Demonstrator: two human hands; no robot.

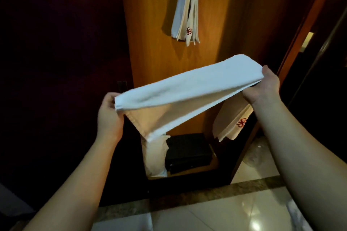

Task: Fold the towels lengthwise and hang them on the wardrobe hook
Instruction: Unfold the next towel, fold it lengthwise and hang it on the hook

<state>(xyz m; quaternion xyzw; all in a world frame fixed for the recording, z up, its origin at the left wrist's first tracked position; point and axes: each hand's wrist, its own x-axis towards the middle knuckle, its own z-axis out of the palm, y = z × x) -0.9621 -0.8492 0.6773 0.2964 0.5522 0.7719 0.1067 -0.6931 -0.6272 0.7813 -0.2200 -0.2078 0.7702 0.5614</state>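
While the left hand (109,116) pinches one end and the right hand (262,88) grips the other, the white towel (184,88) stretches folded before the wardrobe panel (150,24); another hung towel (185,11) dangles above, a black box (187,152) below.

Two bare hands are counted: a left hand (109,116) and a right hand (262,88). White cotton towels number perhaps three: one stretched white folded towel (184,88), one hanging white bundle (185,11), one pale upright roll (155,157). One black box-shaped safe (189,152) is seen.
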